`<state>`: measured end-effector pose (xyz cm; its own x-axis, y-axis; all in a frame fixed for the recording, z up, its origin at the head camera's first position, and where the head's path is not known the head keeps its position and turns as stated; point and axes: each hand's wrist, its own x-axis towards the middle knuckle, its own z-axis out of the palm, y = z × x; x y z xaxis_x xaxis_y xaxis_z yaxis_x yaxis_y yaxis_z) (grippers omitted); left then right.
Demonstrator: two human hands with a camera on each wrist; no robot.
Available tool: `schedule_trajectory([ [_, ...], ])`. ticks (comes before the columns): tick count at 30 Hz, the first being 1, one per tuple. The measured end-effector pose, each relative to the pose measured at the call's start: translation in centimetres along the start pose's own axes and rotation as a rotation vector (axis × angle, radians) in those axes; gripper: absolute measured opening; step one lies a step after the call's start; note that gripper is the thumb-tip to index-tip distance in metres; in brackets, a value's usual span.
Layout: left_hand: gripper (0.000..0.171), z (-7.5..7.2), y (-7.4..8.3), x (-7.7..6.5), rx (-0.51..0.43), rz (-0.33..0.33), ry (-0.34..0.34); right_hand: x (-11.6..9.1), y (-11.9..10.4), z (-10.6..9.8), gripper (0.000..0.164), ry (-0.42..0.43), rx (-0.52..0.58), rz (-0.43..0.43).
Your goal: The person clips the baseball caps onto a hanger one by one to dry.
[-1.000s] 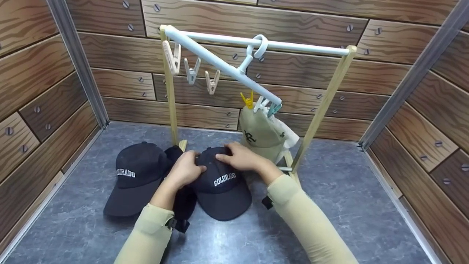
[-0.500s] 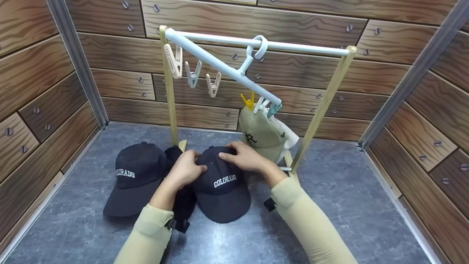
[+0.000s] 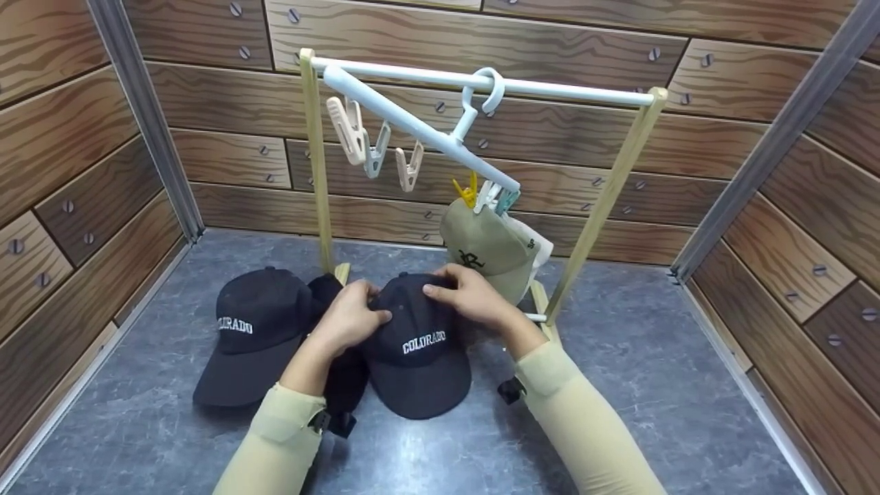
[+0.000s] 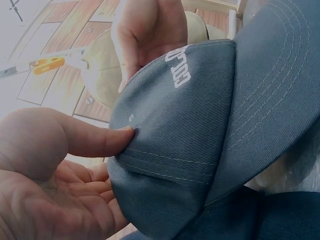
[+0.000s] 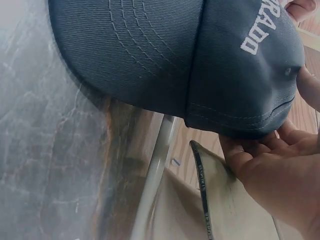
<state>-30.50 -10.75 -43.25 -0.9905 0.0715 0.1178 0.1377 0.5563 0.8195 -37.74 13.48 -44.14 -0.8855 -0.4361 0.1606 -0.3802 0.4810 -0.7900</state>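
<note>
A dark navy cap (image 3: pixel 416 375) lettered COLORADO is between my two hands, its brim pointing toward me. My left hand (image 3: pixel 347 316) pinches the left side of its crown, and in the left wrist view the thumb (image 4: pixel 100 137) presses the fabric. On the crown's other side my right hand (image 3: pixel 474 295) grips it, with fingers curled beneath the edge in the right wrist view. Just behind the right hand, a beige cap (image 3: pixel 491 251) hangs from yellow, white and teal clips on a pale blue hanger (image 3: pixel 405 120). Something white shows behind that beige cap.
Another dark COLORADO cap (image 3: pixel 258 309) lies at left, with more dark headwear (image 3: pixel 344 385) partly hidden under my left forearm. Loose clothespins (image 3: pixel 348 130) dangle from the hanger's left half. The hanger hooks over a white bar (image 3: pixel 570 89) between wooden posts (image 3: pixel 608 199).
The hanger has turned, its left end coming right and down with its clothespins. The beige cap has shifted slightly left. My right hand has edged right, still gripping the cap.
</note>
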Motion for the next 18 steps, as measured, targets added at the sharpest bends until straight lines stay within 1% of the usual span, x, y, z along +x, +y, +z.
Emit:
schedule_trajectory([
  [7, 0.031, -0.1, 0.4, -0.2, 0.002, 0.006, -0.006, -0.3, 0.3, 0.3, 0.026, 0.049, 0.084, -0.027],
  [13, 0.029, -0.1, 0.5, -0.4, 0.003, 0.025, -0.008, -0.9, 0.2, 0.5, 0.022, 0.088, 0.152, -0.044],
  [18, 0.026, -0.2, 0.7, -0.4, 0.006, 0.035, -0.005, -1.2, 0.1, 0.7, 0.021, 0.106, 0.23, -0.062],
])
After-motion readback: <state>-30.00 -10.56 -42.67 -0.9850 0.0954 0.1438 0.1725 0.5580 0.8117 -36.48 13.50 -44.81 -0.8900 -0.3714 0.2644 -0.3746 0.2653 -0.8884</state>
